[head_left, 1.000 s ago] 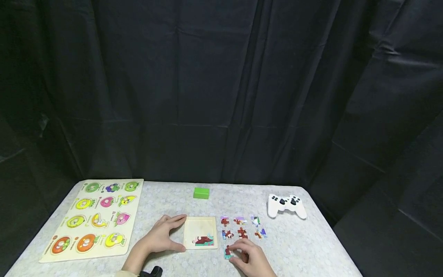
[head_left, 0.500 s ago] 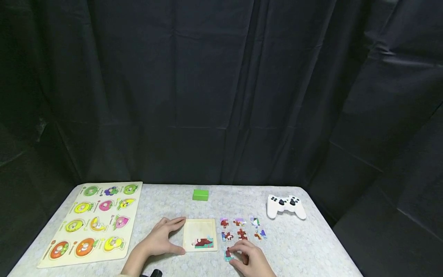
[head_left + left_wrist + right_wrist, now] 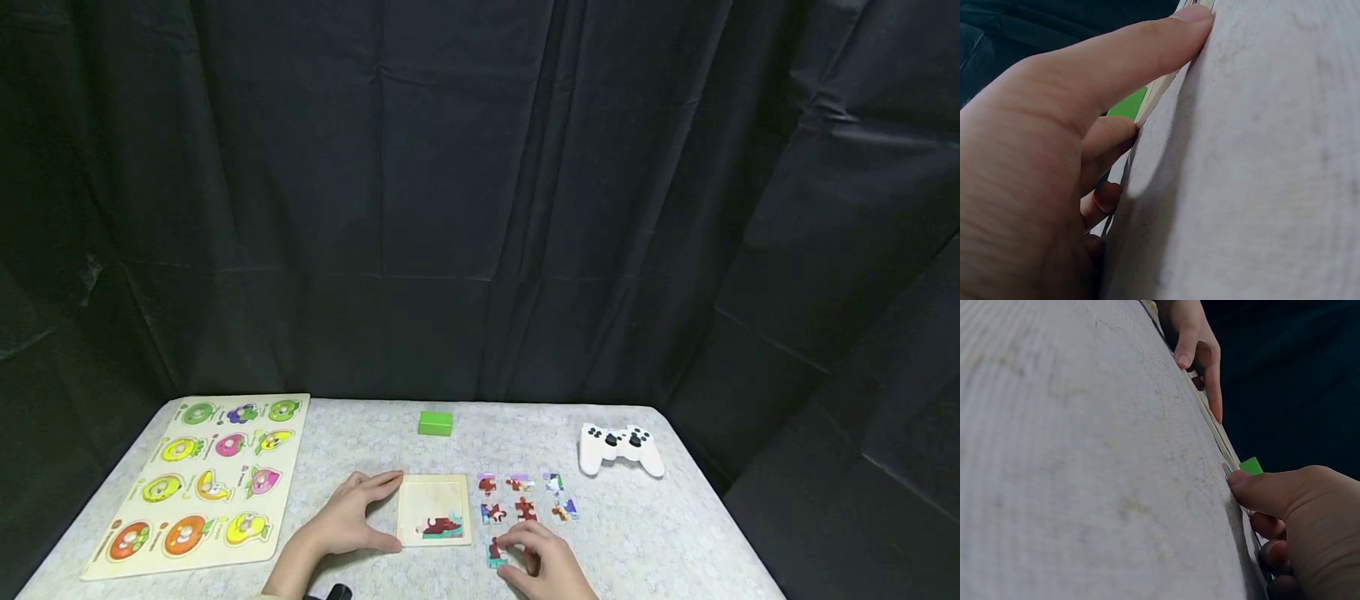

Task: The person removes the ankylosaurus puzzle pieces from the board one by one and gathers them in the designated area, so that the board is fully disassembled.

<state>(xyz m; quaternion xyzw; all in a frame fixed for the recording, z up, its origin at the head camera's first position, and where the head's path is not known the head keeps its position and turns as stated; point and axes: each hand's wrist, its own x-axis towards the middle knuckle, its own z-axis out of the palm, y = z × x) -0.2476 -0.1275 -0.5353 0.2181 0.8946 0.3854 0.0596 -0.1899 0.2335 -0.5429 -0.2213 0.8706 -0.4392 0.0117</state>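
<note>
A square, shallow wooden puzzle tray (image 3: pixel 427 497) lies mid-table, with joined brown-and-teal jigsaw pieces (image 3: pixel 442 527) in its lower right corner. My left hand (image 3: pixel 347 518) rests at the tray's left side, thumb and forefinger stretched apart against its edge. In the left wrist view, the straight thumb (image 3: pixel 1141 53) touches the tray's rim (image 3: pixel 1161 90). To the right of the tray, my right hand (image 3: pixel 546 560) pinches a brown-and-teal jigsaw piece (image 3: pixel 493 552) at the table surface. Several loose jigsaw pieces (image 3: pixel 525 508) lie in rows just beyond it.
A fruit peg puzzle board (image 3: pixel 202 492) covers the table's left side. Behind the tray sits a green block (image 3: pixel 435 423). A white game controller (image 3: pixel 621 448) lies at the back right. A black curtain (image 3: pixel 450 208) hangs behind the table.
</note>
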